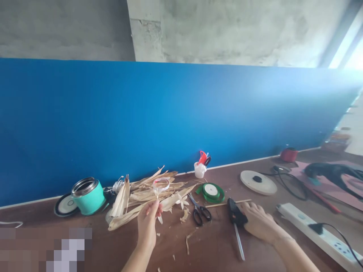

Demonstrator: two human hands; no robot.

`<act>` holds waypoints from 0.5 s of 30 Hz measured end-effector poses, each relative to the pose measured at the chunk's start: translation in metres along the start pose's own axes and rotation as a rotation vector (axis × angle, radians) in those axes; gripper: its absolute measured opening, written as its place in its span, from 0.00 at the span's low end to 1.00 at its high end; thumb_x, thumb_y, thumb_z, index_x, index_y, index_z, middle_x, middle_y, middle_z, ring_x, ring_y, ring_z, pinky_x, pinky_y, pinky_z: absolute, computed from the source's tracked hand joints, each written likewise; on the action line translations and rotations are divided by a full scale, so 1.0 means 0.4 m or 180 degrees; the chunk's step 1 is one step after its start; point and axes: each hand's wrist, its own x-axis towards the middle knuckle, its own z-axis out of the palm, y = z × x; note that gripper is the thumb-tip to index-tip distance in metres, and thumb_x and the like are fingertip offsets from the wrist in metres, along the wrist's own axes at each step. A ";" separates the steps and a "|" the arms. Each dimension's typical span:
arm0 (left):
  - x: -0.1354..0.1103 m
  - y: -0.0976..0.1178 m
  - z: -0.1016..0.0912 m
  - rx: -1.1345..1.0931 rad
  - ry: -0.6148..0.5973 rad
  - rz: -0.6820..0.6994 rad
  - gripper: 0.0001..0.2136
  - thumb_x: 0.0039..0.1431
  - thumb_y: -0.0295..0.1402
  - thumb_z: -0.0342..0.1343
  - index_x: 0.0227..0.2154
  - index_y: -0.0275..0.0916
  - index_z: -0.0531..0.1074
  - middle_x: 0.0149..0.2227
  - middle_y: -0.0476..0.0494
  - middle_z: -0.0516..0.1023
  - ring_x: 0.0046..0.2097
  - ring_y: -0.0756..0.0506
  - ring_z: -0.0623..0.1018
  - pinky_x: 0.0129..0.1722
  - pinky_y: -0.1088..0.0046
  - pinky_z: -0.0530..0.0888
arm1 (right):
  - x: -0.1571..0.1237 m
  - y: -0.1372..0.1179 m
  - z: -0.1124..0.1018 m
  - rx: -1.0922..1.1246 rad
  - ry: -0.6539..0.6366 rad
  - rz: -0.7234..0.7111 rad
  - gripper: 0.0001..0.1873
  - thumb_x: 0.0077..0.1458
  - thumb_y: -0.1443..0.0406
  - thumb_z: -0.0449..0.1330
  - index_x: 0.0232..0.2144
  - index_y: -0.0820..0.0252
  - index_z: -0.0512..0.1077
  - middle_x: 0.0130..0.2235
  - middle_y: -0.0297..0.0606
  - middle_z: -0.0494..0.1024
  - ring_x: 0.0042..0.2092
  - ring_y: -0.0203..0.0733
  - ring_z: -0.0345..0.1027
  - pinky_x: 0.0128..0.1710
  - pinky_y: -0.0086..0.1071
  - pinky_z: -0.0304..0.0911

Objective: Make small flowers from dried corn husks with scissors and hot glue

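Head view, and both hands are busy over the brown desk [210, 249]. The left hand [149, 221] has its fingers pinched on a thin pale ring [162, 190], holding it up in front of the pile of dried husks [121, 220]. The right hand [261, 223] is over by the black glue gun [235, 212], fingers curled up against it. It's kinda small and soft there, so I honestly can't tell if they're actually gripped around it or just touching. A clear glue stick [239, 241] pokes out of the gun towards the near edge.

Between the hands there's a pair of dark-handled scissors [201, 216], blades up by the husks, with a green ribbon spool [211, 192] lying just beyond. Behind that a little white cup [200, 170] stuffed with red and black bits sits near the blue partition [170, 117]. Way left is a teal container [88, 197], open on top. Over right, a white power strip [309, 224] with a black plug in it.
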 end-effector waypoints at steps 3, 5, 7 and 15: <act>0.001 0.000 0.002 -0.0103 0.0132 -0.0007 0.15 0.38 0.42 0.65 0.23 0.34 0.74 0.22 0.45 0.76 0.26 0.48 0.73 0.27 0.75 0.68 | -0.009 -0.110 -0.060 -0.0244 0.0192 -0.0307 0.15 0.42 0.73 0.54 0.34 0.62 0.73 0.41 0.52 0.74 0.45 0.58 0.65 0.38 0.41 0.55; 0.005 -0.003 0.001 -0.0162 0.0243 0.0022 0.14 0.38 0.42 0.65 0.23 0.34 0.74 0.22 0.45 0.76 0.27 0.49 0.73 0.27 0.75 0.69 | -0.011 -0.219 -0.090 0.0164 0.0121 -0.0917 0.12 0.46 0.72 0.52 0.30 0.59 0.75 0.39 0.47 0.77 0.44 0.53 0.67 0.40 0.40 0.55; 0.010 -0.009 -0.004 -0.0184 0.0325 0.0134 0.14 0.39 0.42 0.65 0.23 0.35 0.74 0.23 0.46 0.76 0.27 0.49 0.73 0.28 0.75 0.69 | -0.011 -0.340 -0.092 0.0754 -0.0219 -0.1553 0.12 0.47 0.71 0.51 0.27 0.57 0.75 0.34 0.41 0.79 0.41 0.47 0.70 0.39 0.35 0.56; 0.038 -0.037 -0.033 0.0103 0.0367 0.0436 0.16 0.42 0.44 0.63 0.24 0.34 0.74 0.22 0.46 0.75 0.27 0.47 0.72 0.29 0.73 0.68 | -0.001 -0.619 0.070 0.1428 -0.0554 -0.1403 0.08 0.44 0.69 0.56 0.27 0.62 0.76 0.32 0.46 0.80 0.37 0.49 0.73 0.33 0.32 0.59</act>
